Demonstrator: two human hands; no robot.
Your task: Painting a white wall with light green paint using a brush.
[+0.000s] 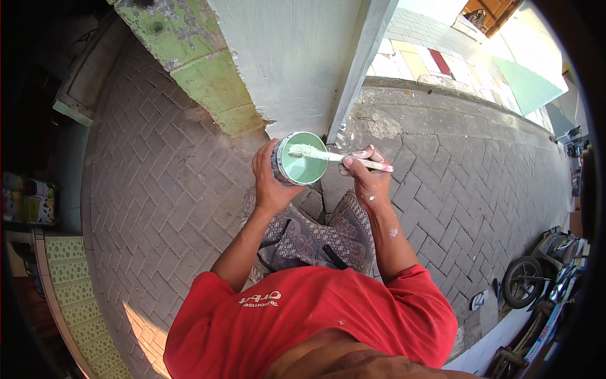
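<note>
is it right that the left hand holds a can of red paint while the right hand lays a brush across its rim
Not quite: the head view shows the paint in the can is pale green, not red. The left hand does hold the can, and the right hand lays the brush across its rim.

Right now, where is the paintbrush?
In the head view the paintbrush is near the middle, held in the right hand, its bristles lying across the open paint can that the left hand grips, just below the pale pillar.

1. Grey herringbone brick paving [158,189] covers the sunlit ground.
2. A pale grey-white plastered pillar [297,57] rises ahead, beside a peeling green painted wall [202,69].
3. Parked motorbikes [543,271] stand at the right edge.
</note>
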